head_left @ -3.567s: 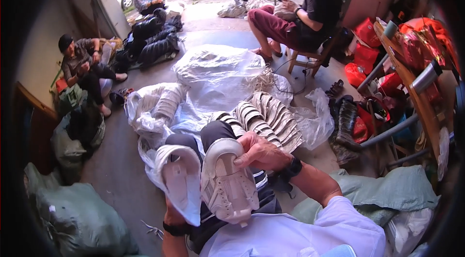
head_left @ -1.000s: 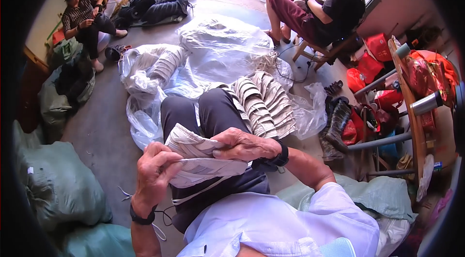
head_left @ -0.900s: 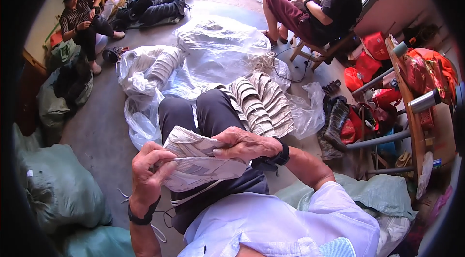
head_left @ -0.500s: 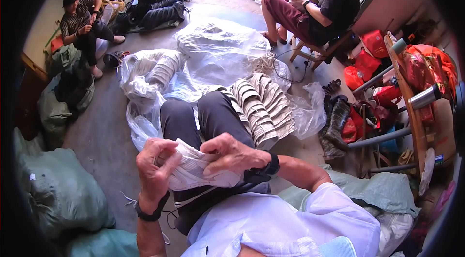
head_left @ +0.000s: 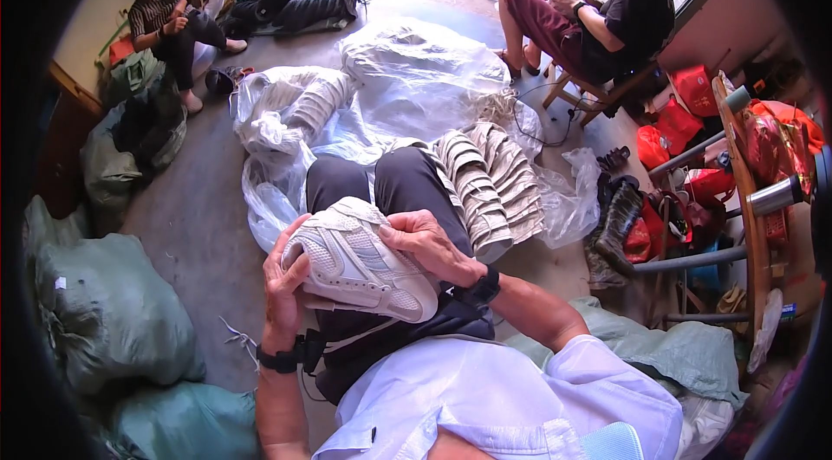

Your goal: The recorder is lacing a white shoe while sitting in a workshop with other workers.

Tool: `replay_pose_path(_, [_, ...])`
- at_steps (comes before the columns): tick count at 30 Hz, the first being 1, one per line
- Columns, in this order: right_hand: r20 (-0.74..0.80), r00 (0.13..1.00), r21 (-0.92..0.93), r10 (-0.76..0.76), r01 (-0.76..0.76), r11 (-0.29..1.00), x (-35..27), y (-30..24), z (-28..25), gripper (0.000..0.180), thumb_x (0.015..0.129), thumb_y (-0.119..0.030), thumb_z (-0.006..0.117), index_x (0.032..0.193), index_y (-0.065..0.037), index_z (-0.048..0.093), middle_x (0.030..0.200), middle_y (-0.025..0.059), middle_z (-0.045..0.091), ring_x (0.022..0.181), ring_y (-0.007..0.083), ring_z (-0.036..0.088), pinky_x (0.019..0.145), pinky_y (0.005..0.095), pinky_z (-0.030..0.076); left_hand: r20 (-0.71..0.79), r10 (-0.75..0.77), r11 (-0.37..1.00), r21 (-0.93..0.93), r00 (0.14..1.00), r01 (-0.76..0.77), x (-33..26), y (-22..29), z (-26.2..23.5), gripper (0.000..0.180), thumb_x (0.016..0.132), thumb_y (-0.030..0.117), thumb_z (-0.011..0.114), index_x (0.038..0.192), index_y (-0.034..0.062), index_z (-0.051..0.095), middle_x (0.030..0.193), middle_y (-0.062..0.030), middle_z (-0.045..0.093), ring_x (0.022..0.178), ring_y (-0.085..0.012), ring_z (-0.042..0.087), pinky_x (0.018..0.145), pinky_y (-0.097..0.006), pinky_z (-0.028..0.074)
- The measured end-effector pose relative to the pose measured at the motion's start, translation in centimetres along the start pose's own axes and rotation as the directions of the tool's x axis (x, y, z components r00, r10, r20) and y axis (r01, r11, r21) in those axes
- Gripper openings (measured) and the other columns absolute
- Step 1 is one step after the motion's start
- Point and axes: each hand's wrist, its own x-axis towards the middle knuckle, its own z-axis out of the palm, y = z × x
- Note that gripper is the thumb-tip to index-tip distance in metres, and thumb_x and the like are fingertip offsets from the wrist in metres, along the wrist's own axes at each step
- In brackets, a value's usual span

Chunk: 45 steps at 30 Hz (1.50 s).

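A pale shoe upper (head_left: 360, 261) with mesh panels and a row of lace holes is held over my lap, its side facing up. My left hand (head_left: 284, 274) grips its left end, thumb on the near edge and fingers behind. My right hand (head_left: 429, 243) pinches its upper right edge, with the thumb on top and the other fingers curled behind. Beyond my knees, long stacks of similar beige pieces (head_left: 485, 187) lie nested in rows on clear plastic.
Clear plastic sheeting (head_left: 416, 61) covers the floor ahead. Green sacks (head_left: 117, 313) stand at left. A wooden-edged rack (head_left: 741, 217) with red bags rises at right. One seated person (head_left: 598, 27) works at far right, another (head_left: 173, 22) at far left.
The shoe upper has been turned so its side and lace holes show, and raised slightly. Both hands have shifted their hold on it. The whole view has moved a little.
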Motion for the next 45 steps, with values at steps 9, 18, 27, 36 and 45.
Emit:
replay_pose_path(9, [-0.101, 0.994, 0.07, -0.04, 0.047, 0.996, 0.6, -3.6, 2.4, 0.027, 0.102, -0.019, 0.055, 0.104, 0.004, 0.067, 0.09, 0.0025, 0.07, 0.075, 0.0032, 0.061, 0.067, 0.0196, 0.049, -0.089, 0.102, 0.979, -0.167, 0.991, -0.116, 0.5, 1.7, 0.5, 0.065, 0.1, 0.043, 0.05, 0.144, -0.0034, 0.041, 0.142, -0.0128, 0.05, 0.133, -0.0218, 0.044, 0.114, -0.035, 0.03])
replay_pose_path(18, [-0.393, 0.859, -0.775, -0.326, -0.119, 0.621, 10.2, 2.8, -0.7, 0.034, 0.096, -0.022, 0.059, 0.115, 0.006, 0.06, 0.099, 0.0166, 0.067, 0.086, 0.026, 0.065, 0.077, 0.0382, 0.05, -0.133, 0.298, 0.787, 0.594, 0.945, -0.164, 14.2, -1.0, -3.1, 0.048, 0.102, 0.038, 0.053, 0.126, -0.0024, 0.061, 0.114, -0.0175, 0.068, 0.107, -0.0251, 0.065, 0.091, -0.03, 0.048])
replay_pose_path(27, [0.175, 0.745, -0.828, -0.644, 0.465, 0.314, 9.4, -0.8, 0.7, 0.069, 0.085, -0.019, 0.071, 0.146, -0.009, 0.041, 0.133, 0.022, 0.045, 0.121, 0.0402, 0.047, 0.103, 0.0457, 0.04, -0.155, 0.105, 0.952, 0.3, 0.982, -0.055, 16.2, -0.7, -1.7, 0.071, 0.103, 0.058, 0.032, 0.132, -0.0016, 0.056, 0.127, -0.0175, 0.063, 0.111, -0.0244, 0.062, 0.096, -0.034, 0.047])
replay_pose_path(36, [0.225, 0.953, -0.903, -0.204, 0.282, 0.324, 11.6, -6.1, -0.6, 0.061, 0.081, -0.032, 0.077, 0.134, -0.013, 0.053, 0.112, 0.0198, 0.053, 0.099, 0.0361, 0.057, 0.083, 0.0453, 0.047, -0.218, -0.257, 0.945, -0.259, 0.941, 0.198, 14.5, -8.2, -9.1, 0.051, 0.106, 0.033, 0.037, 0.137, -0.007, 0.047, 0.139, -0.0196, 0.053, 0.119, -0.0219, 0.057, 0.101, -0.036, 0.045])
replay_pose_path(45, [0.126, 0.951, -0.684, -0.283, 0.289, 0.669, 11.8, -11.7, -1.1, 0.036, 0.085, -0.028, 0.078, 0.106, -0.004, 0.062, 0.081, 0.0044, 0.06, 0.074, 0.0121, 0.056, 0.063, 0.0291, 0.046, -0.039, -0.184, 0.797, -0.591, 0.982, 0.126, 11.9, -7.9, -7.6, 0.033, 0.101, 0.008, 0.048, 0.13, -0.0072, 0.049, 0.118, -0.0153, 0.064, 0.106, -0.021, 0.065, 0.095, -0.033, 0.055])
